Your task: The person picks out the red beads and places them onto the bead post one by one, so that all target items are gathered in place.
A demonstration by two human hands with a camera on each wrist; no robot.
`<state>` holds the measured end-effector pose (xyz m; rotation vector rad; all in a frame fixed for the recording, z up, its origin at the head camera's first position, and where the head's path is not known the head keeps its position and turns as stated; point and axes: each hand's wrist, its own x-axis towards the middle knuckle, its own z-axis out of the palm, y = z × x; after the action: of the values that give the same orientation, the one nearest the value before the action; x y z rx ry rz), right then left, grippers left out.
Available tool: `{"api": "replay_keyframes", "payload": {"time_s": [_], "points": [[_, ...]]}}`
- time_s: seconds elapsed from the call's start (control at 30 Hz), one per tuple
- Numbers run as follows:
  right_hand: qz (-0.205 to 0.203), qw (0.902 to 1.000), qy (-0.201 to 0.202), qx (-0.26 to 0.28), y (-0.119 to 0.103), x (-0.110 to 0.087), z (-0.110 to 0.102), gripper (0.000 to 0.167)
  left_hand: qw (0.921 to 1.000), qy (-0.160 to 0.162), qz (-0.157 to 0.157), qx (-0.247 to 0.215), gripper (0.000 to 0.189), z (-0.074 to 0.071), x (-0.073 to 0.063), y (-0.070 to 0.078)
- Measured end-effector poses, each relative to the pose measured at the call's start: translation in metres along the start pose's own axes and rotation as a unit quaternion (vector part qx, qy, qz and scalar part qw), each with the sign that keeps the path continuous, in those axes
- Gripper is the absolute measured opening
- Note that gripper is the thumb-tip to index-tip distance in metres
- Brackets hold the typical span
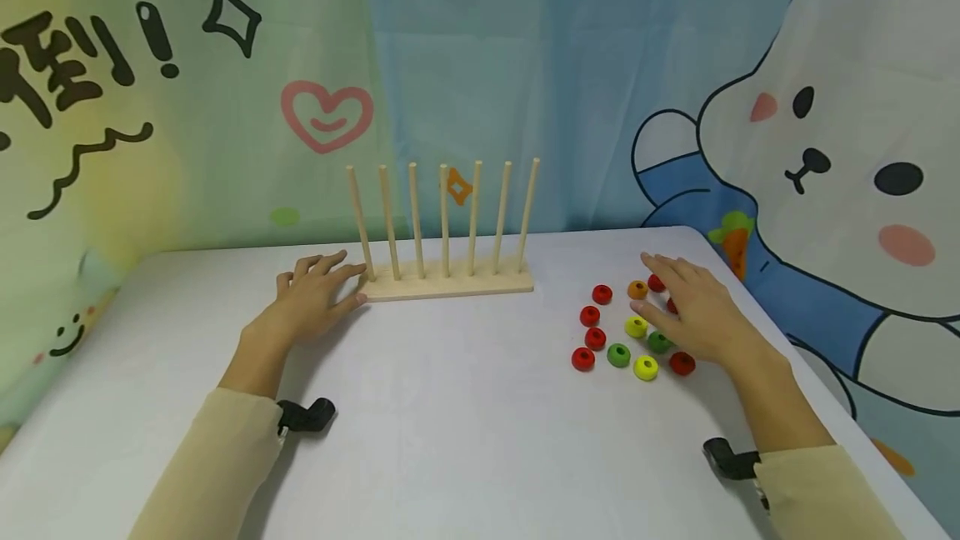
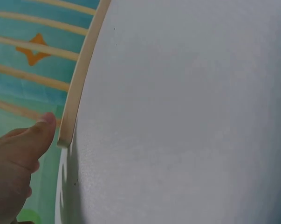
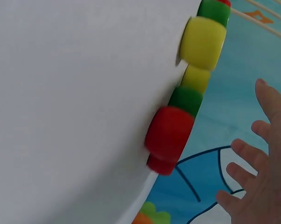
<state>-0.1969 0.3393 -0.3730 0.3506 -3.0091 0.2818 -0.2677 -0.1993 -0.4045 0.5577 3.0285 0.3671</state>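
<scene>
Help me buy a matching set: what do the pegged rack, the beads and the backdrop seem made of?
Pegged rack: likely bare wood, pale tan and matte, with no visible paint. Beads: painted wood or plastic, I can't tell which; smooth, evenly coloured, with a faint sheen. Backdrop: probably printed fabric, matte, judging by its soft folds.

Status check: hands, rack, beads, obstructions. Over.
Left hand at left end of rack. Right hand empty, by beads. Seven pegs bare. That hand partly blocks some beads from view.
</scene>
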Motion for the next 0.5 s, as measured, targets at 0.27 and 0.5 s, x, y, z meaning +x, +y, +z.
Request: {"api": "replay_keyframes", "payload": {"time_s": [0.27,0.5], "points": [[0.035,0.9974,-0.008,0.063,0.022,-0.004,0.002,0.072,0.9999,-0.003,-0.005,0.014,0.052,-0.001,-0.001,0.000],[0.061,0.9936,-0.033,0.089,0.035,-0.006,0.002,0.076,0.9998,-0.003,-0.005,0.017,0.052,-0.001,-0.001,0.000]]}}
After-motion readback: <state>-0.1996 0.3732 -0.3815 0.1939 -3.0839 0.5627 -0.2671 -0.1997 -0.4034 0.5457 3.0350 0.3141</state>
